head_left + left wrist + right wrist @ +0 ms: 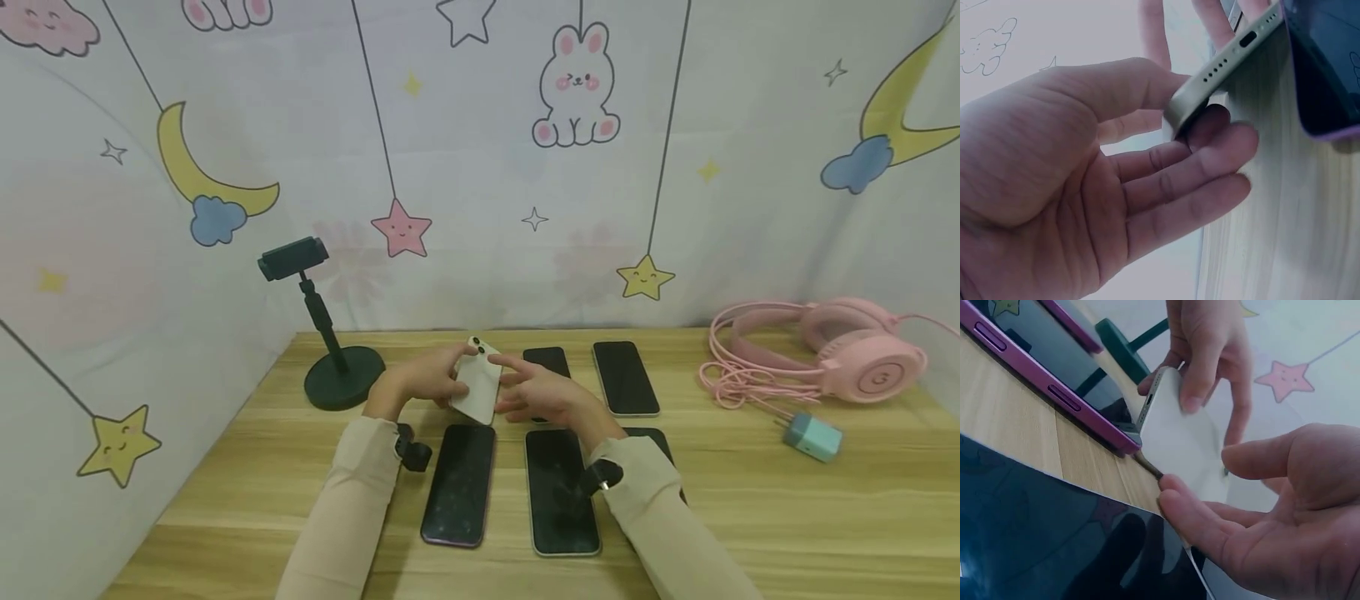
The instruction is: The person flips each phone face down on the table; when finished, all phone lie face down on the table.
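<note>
A white phone [477, 385] stands tilted off the table, its back with the camera lenses facing up. My left hand [429, 375] holds it by the left side, the thumb on its back and other fingers curled behind it in the left wrist view. The phone's bottom edge [1225, 65] shows a charging port and speaker holes. From the right, my right hand [547, 393] reaches to the phone with fingers spread, fingertips right at its side edge. In the right wrist view, the right hand [1297, 506] overlaps the white phone [1182, 447] at its edge.
Dark-screened phones lie near: a purple-edged one [459, 486], one at front centre [564, 492], one partly under the right arm [654, 437], and two behind, the nearer half hidden [547, 358], the other whole [626, 377]. A green stand [341, 375], pink headphones [862, 358] and blue charger [813, 436] flank them.
</note>
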A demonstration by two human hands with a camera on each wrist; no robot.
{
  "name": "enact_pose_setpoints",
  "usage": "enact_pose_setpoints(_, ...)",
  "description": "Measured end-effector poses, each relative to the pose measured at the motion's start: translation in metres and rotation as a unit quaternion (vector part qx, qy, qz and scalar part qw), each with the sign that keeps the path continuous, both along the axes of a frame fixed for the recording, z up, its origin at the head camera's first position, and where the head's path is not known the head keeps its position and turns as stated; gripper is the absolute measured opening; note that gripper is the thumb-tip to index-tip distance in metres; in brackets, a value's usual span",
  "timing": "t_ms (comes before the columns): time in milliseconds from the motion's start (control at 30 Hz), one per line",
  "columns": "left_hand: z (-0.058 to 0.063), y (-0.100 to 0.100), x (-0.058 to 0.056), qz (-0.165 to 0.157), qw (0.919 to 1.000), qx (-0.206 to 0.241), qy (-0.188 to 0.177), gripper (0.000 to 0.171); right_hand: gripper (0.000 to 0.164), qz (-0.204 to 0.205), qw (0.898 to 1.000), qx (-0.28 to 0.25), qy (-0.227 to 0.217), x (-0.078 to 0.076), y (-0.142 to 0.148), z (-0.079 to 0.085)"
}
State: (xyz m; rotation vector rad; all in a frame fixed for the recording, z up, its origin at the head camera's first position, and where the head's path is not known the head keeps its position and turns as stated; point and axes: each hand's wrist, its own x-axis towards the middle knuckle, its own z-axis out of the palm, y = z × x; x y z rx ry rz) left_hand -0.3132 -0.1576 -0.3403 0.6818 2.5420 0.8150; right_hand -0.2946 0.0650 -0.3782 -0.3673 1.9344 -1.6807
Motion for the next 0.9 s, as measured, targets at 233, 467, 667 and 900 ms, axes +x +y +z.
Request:
enact_pose_setpoints(233, -0.001, 0.000, -0.002, 0.000, 0.9993, -0.034, 0.018, 0.068, 0.063, -0.012, 1.000, -0.008, -0.014, -0.001, 0.002, -0.002)
enact_pose_setpoints(467, -0.003, -0.001, -0.003, 0.004, 0.9967, -0.072, 0.037, 0.064, 0.058, -0.030, 0.999, -0.003, -0.016, -0.004, -0.003, -0.003)
enact_pose_setpoints(667, -0.009, 0.000, -0.003, 0.027, 0.9966, -0.078, -0.008, 0.064, 0.060, -0.037, 0.999, -0.007, -0.021, -0.004, -0.003, -0.001)
enact_pose_setpoints(900, -0.011, 0.003, -0.003, 0.036, 0.9954, -0.085, -0.028, 0.063, 0.061, -0.036, 0.999, -0.016, -0.023, -0.004, -0.002, -0.002)
